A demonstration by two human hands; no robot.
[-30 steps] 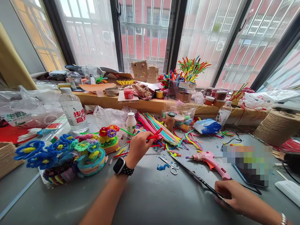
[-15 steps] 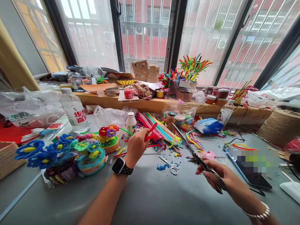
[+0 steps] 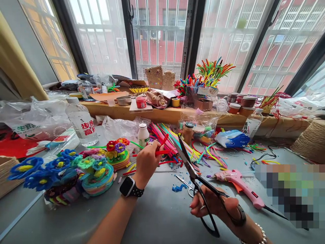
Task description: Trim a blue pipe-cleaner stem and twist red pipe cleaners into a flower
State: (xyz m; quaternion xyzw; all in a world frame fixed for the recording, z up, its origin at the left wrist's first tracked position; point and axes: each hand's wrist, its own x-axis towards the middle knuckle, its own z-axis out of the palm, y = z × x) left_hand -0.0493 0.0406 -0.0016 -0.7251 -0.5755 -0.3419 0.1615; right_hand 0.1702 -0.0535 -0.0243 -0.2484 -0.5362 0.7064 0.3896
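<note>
Red pipe cleaners (image 3: 162, 152) stick out of my left hand (image 3: 147, 162), whose fingers are pinched around them. My right hand (image 3: 215, 205) has thumb and fingers in the handles of large black scissors (image 3: 191, 169). Their blades are parted and point toward the red pipe cleaners, a short gap away. Below the blades lie small silver scissors (image 3: 187, 185), partly covered by the large pair, beside blue fuzz clippings (image 3: 179, 188). A bundle of colourful pipe cleaners (image 3: 177, 142) lies behind my left hand. Right of the scissors rests a pink glue gun (image 3: 238, 183).
Pipe-cleaner flower pots (image 3: 98, 179) stand at the left, near a clear water bottle (image 3: 81, 123). A white bottle (image 3: 143, 135), a brown jar (image 3: 187, 133) and a blue tissue pack (image 3: 232, 139) stand farther back. A twine spool (image 3: 311, 140) sits at the right.
My right hand has moved left and closer to my left hand, and the large scissors' blades have opened. The pink glue gun has come into fuller view. My left hand keeps its hold.
</note>
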